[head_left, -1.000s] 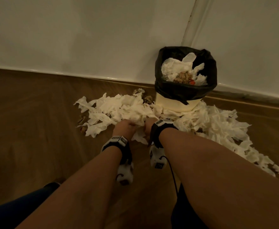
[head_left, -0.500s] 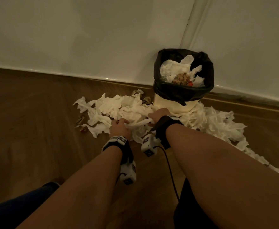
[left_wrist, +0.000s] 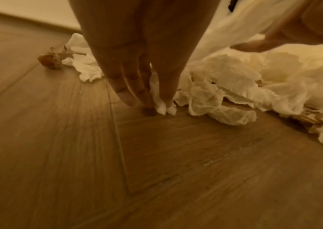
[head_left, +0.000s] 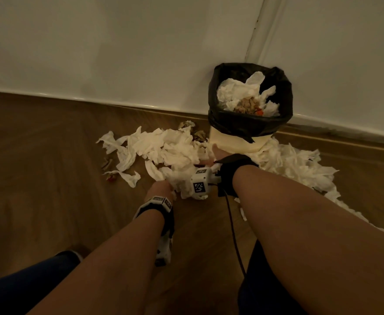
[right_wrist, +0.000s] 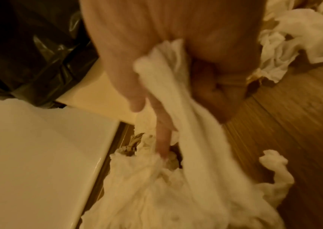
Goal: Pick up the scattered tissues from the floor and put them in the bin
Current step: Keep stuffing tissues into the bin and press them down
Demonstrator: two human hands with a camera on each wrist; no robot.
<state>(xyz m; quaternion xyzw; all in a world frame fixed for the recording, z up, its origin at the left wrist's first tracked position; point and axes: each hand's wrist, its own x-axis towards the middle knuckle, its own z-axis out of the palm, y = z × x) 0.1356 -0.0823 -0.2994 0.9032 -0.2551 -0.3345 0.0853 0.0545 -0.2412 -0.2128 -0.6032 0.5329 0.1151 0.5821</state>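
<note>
White tissues (head_left: 163,148) lie heaped on the wooden floor left of the bin (head_left: 250,129), and a second heap (head_left: 300,164) spreads to its right. The bin is cream with a black liner and holds tissues and scraps. My left hand (head_left: 158,189) is at the near edge of the left heap; in the left wrist view my left hand (left_wrist: 139,96) points down and pinches a tissue strip (left_wrist: 160,100) between its fingers. My right hand (head_left: 211,155) is low at the bin's base. There my right hand (right_wrist: 176,108) grips a long tissue (right_wrist: 196,124), index finger reaching into the heap.
The bin stands against a white wall with a baseboard (right_wrist: 39,155). Brown crumpled scraps (head_left: 199,135) lie behind the left heap, and another scrap (left_wrist: 50,60) sits at its left end. Bare wooden floor (head_left: 38,178) stretches to the left and toward me.
My right hand has reached forward from the heap's near edge to the bin's base. My left hand has drawn back toward me, dragging tissue with it.
</note>
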